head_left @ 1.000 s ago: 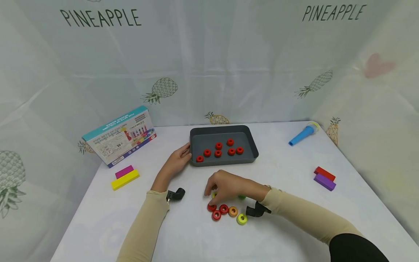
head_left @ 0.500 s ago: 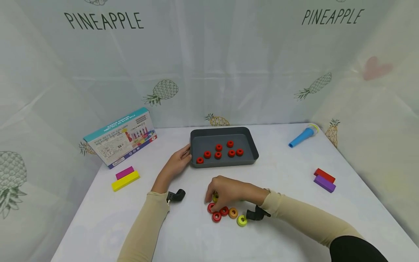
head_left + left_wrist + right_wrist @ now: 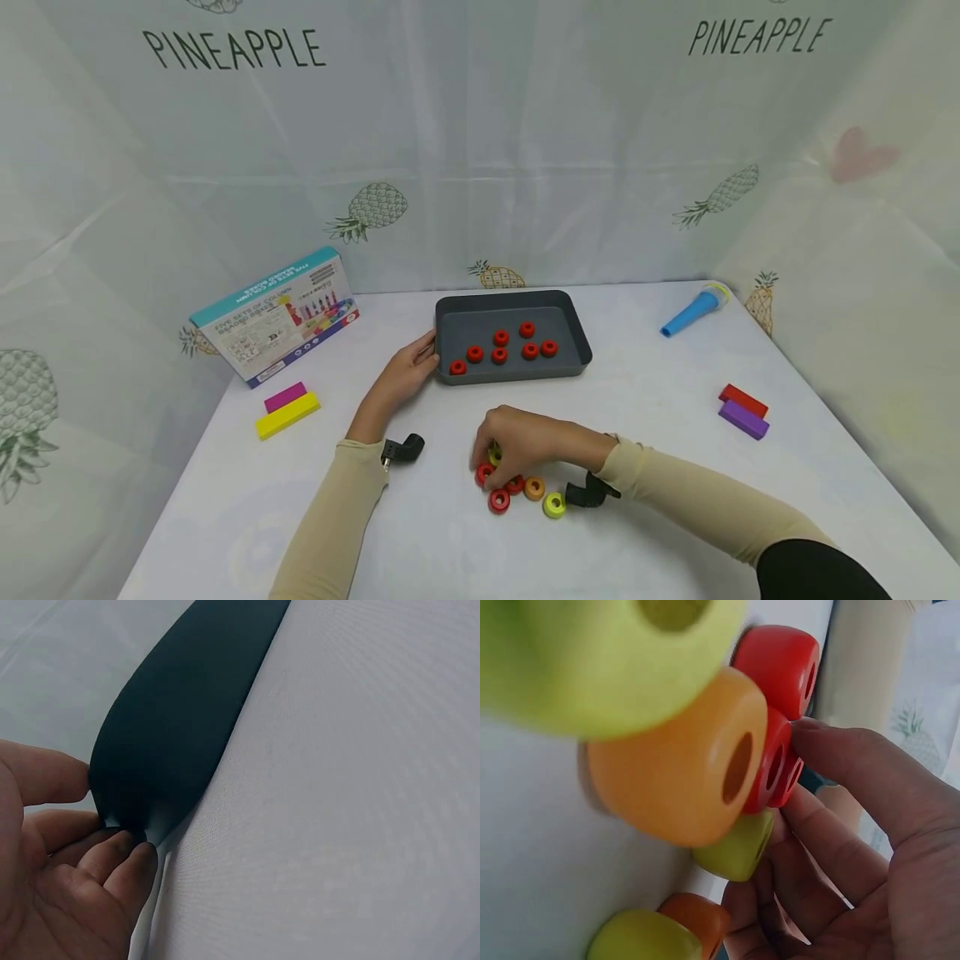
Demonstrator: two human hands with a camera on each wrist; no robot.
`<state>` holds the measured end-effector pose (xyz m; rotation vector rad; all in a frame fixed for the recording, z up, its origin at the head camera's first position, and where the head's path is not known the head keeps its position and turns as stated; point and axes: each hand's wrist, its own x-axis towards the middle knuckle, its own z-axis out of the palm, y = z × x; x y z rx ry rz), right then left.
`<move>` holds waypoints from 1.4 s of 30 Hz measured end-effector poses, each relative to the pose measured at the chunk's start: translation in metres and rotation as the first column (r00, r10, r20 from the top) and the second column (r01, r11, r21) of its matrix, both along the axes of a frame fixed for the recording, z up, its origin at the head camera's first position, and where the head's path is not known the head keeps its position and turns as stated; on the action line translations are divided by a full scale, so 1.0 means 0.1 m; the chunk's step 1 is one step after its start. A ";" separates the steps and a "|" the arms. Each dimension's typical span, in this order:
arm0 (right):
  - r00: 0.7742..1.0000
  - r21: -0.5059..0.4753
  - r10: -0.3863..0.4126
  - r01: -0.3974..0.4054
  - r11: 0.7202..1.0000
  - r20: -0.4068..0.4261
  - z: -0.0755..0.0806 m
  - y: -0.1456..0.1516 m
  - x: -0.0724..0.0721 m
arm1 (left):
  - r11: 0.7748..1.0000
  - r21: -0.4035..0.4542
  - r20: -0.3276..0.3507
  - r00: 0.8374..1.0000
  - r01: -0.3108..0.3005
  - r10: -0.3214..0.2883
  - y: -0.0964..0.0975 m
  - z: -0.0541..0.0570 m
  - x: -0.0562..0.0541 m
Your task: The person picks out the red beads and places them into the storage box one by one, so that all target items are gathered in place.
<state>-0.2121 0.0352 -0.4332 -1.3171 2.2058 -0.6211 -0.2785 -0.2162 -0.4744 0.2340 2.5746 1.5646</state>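
Note:
My left hand [image 3: 408, 367] holds the left end of a dark grey tray [image 3: 512, 375]. In the left wrist view its thumb is at the edge of the tray [image 3: 180, 712] and the curled fingers lie against the wall. Several red ring beads lie inside. Nearer me, my right hand [image 3: 517, 435] reaches down over loose beads and pinches a red bead [image 3: 481, 477] between thumb and fingers. Another red bead [image 3: 498, 501], an orange bead [image 3: 535, 488] and a yellow-green bead [image 3: 554, 505] lie close by. The right wrist view shows more yellow-green and orange beads beneath the hand.
A cardboard box [image 3: 277, 317] leans at the back left, with magenta [image 3: 285, 397] and yellow [image 3: 288, 416] blocks before it. To the right are a blue toy microphone [image 3: 692, 312] and red [image 3: 743, 401] and purple [image 3: 744, 420] blocks. A pineapple-print curtain [image 3: 480, 167] hangs behind.
My right hand has come slightly nearer over the beads and closed about the red one. The front red bead has shifted a little right. My left hand stays at the tray.

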 end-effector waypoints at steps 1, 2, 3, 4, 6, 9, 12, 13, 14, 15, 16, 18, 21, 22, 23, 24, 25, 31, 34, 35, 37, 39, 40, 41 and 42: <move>1.000 -0.002 0.001 -0.001 1.000 -0.004 0.00 0.00 0.00 | 1.000 -0.001 0.000 1.000 -0.001 0.001 0.00 0.00 0.00; 1.000 -0.005 0.002 -0.002 1.000 -0.007 0.01 0.00 -0.01 | 1.000 0.002 0.001 1.000 -0.002 0.002 0.00 -0.01 0.00; 1.000 -0.007 0.004 -0.004 1.000 -0.012 0.01 0.00 -0.01 | 1.000 0.003 0.002 1.000 0.000 0.000 0.00 -0.02 0.00; 1.000 -0.011 0.005 -0.005 1.000 -0.015 0.02 0.00 -0.02 | 1.000 0.006 0.003 1.000 0.002 -0.002 -0.01 -0.02 0.00; 0.999 -0.017 0.005 -0.005 1.000 -0.037 0.03 -0.01 -0.03 | 1.000 0.017 0.003 1.000 0.004 -0.004 -0.01 -0.04 -0.01; 0.998 -0.028 -0.004 0.002 1.000 -0.057 0.05 -0.01 -0.07 | 1.000 0.031 -0.003 1.000 0.005 -0.005 -0.01 -0.05 -0.03; 0.998 -0.038 -0.017 0.015 0.999 -0.056 0.07 -0.02 -0.10 | 0.999 0.040 -0.008 1.000 0.002 -0.002 -0.01 -0.06 -0.04; 0.998 -0.039 -0.018 0.016 0.999 -0.055 0.08 -0.03 -0.11 | 0.999 0.044 -0.006 1.000 0.001 -0.001 -0.01 -0.06 -0.04; 0.998 -0.038 -0.021 0.019 0.999 -0.053 0.09 -0.03 -0.12 | 0.999 0.045 -0.005 1.000 0.001 0.000 -0.01 -0.06 -0.04; 0.999 -0.037 -0.024 0.022 0.999 -0.045 0.10 -0.03 -0.13 | 0.999 0.047 -0.002 1.000 -0.001 0.001 -0.01 -0.06 -0.04; 0.999 -0.036 -0.028 0.026 0.999 -0.034 0.11 -0.03 -0.14 | 0.999 0.046 -0.001 1.000 -0.001 0.001 -0.01 -0.06 -0.04; 0.999 -0.037 -0.033 0.033 0.999 -0.023 0.13 -0.03 -0.17 | 0.999 0.044 0.004 1.000 0.001 -0.002 0.00 -0.07 -0.05; 0.999 -0.055 -0.038 0.037 0.998 -0.028 0.18 -0.03 -0.21 | 0.999 0.039 0.007 1.000 0.002 -0.003 -0.01 -0.08 -0.05; 0.999 -0.062 -0.038 0.036 0.997 -0.032 0.20 -0.03 -0.23 | 0.999 0.038 0.007 1.000 0.001 -0.002 -0.01 -0.07 -0.05; 0.999 -0.068 -0.035 0.032 0.997 -0.038 0.21 -0.03 -0.24 | 0.999 0.038 0.007 1.000 -0.001 0.000 -0.01 -0.07 -0.04; 0.999 -0.072 -0.032 0.029 0.997 -0.041 0.23 -0.03 -0.26 | 0.999 0.035 0.005 1.000 -0.003 0.003 -0.01 -0.06 -0.04; 0.999 -0.073 -0.030 0.027 0.997 -0.043 0.24 -0.03 -0.28 | 0.999 0.036 0.005 1.000 -0.006 0.005 -0.01 -0.06 -0.03; 0.998 -0.089 -0.049 0.045 0.995 -0.041 0.30 -0.04 -0.39 | 1.000 0.024 -0.002 1.000 -0.004 0.004 -0.01 -0.03 -0.01; 0.997 -0.112 -0.051 0.044 0.993 -0.058 0.33 -0.05 -0.46 | 1.000 0.030 -0.004 1.000 -0.002 0.002 -0.01 -0.03 -0.01; 0.996 -0.116 -0.056 0.048 0.992 -0.069 0.34 -0.05 -0.48 | 0.999 0.034 -0.004 1.000 -0.003 0.003 -0.01 -0.03 -0.02; 0.993 -0.131 -0.070 0.058 0.990 -0.090 0.37 -0.07 -0.52 | 0.999 0.038 -0.001 1.000 -0.003 0.003 -0.02 -0.03 -0.02; 0.990 -0.147 -0.091 0.075 0.986 -0.105 0.38 -0.08 -0.57 | 0.999 0.038 0.008 1.000 -0.003 0.003 -0.02 -0.03 -0.02; 0.988 -0.153 -0.105 0.087 0.984 -0.115 0.39 -0.09 -0.59 | 0.999 0.033 0.011 1.000 -0.004 0.004 -0.02 -0.04 -0.02; 0.985 -0.157 -0.119 0.099 0.983 -0.124 0.39 -0.10 -0.61 | 1.000 0.027 0.012 1.000 -0.004 0.004 -0.02 -0.04 -0.02; 0.983 -0.163 -0.134 0.112 0.980 -0.129 0.39 -0.11 -0.64 | 1.000 0.024 0.013 1.000 -0.003 0.003 -0.03 -0.04 -0.02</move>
